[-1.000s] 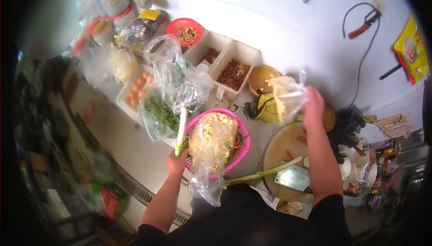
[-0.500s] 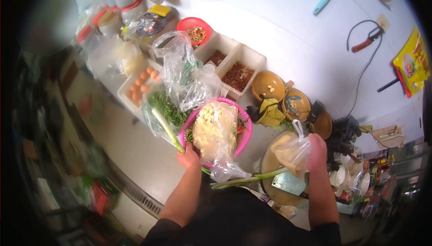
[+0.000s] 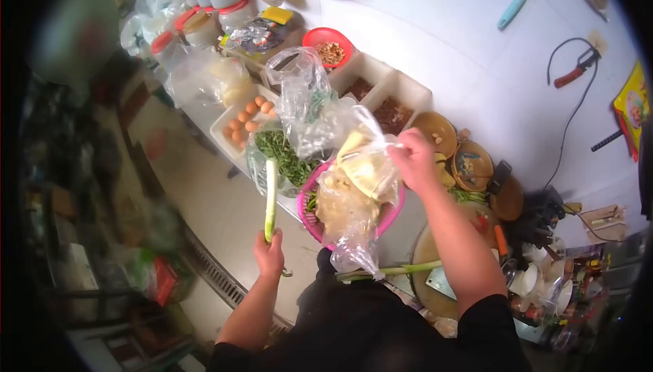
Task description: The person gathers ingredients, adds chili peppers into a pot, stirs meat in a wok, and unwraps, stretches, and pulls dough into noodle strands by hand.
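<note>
My left hand (image 3: 269, 255) is closed round a green onion (image 3: 271, 195), whose white end points up, left of the pink basket (image 3: 390, 220). Pinched by its top in my right hand (image 3: 413, 157) hangs a clear plastic bag (image 3: 367, 168) with pale yellow contents, over the basket's upper right part. A larger clear bag (image 3: 345, 212) of pale pieces lies in the basket. Leafy greens (image 3: 286, 157) in a plastic bag rest beside it, under a crumpled clear bag (image 3: 306, 103). Another green onion (image 3: 401, 270) lies from below the basket towards the cleaver (image 3: 441, 283).
A round chopping board (image 3: 428, 246) is at the right, partly behind my right arm. Eggs (image 3: 246, 120) fill a white tray at the left. White bins (image 3: 408, 87), wooden bowls (image 3: 435, 127) and a red bowl (image 3: 328, 35) line the wall.
My right hand has carried its bag from above the chopping board leftward to over the pink basket. My left hand, still holding the green onion, has moved away from the basket's edge.
</note>
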Motion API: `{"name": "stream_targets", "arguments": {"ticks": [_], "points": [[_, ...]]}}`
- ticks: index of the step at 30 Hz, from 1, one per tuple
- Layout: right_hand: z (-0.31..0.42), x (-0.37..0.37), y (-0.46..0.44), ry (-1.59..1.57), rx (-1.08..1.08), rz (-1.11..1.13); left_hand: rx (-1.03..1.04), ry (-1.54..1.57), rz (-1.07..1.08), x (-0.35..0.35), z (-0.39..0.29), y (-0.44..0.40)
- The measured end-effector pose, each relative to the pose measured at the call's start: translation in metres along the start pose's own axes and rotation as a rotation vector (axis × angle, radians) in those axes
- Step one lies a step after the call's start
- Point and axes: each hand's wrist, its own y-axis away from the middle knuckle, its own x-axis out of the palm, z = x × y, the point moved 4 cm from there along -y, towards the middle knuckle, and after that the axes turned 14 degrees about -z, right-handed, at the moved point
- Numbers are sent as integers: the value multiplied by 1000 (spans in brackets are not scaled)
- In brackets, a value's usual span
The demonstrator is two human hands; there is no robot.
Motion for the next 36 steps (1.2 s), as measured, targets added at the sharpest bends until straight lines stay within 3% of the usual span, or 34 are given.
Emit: {"name": "stream_targets", "arguments": {"ticks": [1, 4, 6, 8, 9, 11, 13, 15, 16, 18, 19, 21, 25, 27, 29, 33, 36], "points": [[-11, 7, 5, -6, 0, -3, 35, -32, 52, -5, -16, 0], [-25, 16, 45, 382, 19, 165, 106, -83, 168, -13, -44, -10], [-24, -11, 94, 278, 94, 55, 147, -103, 255, -11, -69, -19], [-47, -38, 145, 254, 332, 11, 620, -174, 575, 2, -114, -5], [-53, -53, 175, 313, 441, -18, 637, -173, 611, 10, -119, -2], [-56, -78, 234, 404, 589, -98, 988, -56, 919, 35, -133, 28], [-54, -101, 297, 337, 794, -225, 1006, -424, 1112, 67, -122, 56], [-51, -115, 347, 384, 848, -269, 1086, -616, 1097, 106, -110, 69], [-40, -119, 360, 373, 921, -331, 1238, -535, 1020, 131, -102, 68], [-27, -125, 373, 433, 939, -351, 1349, -391, 868, 177, -104, 54], [-23, -127, 374, 482, 928, -328, 1341, -298, 752, 196, -106, 44], [-17, -129, 362, 517, 911, -286, 1129, -613, 662, 221, -138, 37], [-53, -123, 334, 677, 850, -34, 934, -686, 688, 254, -149, 8], [-78, -127, 319, 765, 778, 80, 933, -613, 772, 239, -158, 5], [-101, -127, 311, 837, 790, 340, 929, -547, 846, 214, -169, 5], [-94, -131, 301, 840, 588, 434, 811, -448, 673, 146, -188, -12], [-61, -130, 278, 766, 540, 331, 753, -438, 570, 84, -212, -15]]}}
